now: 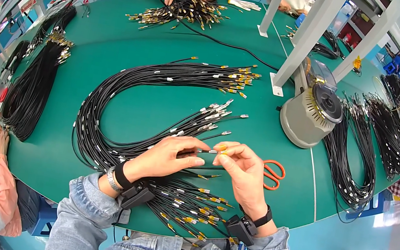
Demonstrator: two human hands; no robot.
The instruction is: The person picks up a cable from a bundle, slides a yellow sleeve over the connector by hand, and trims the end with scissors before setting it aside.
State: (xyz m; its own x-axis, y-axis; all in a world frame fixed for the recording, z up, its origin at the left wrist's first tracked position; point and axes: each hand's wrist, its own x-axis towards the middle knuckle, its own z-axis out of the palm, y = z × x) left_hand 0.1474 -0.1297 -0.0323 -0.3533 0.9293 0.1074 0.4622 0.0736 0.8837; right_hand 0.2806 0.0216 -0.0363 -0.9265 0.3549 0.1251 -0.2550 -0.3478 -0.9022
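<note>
My left hand (pixel 173 155) pinches a thin black cable near its end. My right hand (pixel 242 172) has its thumb and fingertips closed at the metal-coloured cable tip (pixel 210 151), where a small yellow piece shows by the fingers. Below and around my hands lies a big bundle of black cables (pixel 101 107), bent in a U on the green table. Some of its ends carry white tags, others yellow ones. More yellow-tagged cable ends (pixel 196 207) spread out under my wrists. Orange-handled scissors (pixel 273 175) lie beside my right hand, their blades hidden.
Grey posts (pixel 310 32) and a grey round machine (pixel 310 115) stand on the right. Other cable bundles lie at the left (pixel 35 85) and right (pixel 354 157). Across the table (pixel 90 20) a person handles a cable bundle (pixel 182 12); another sits at the left edge.
</note>
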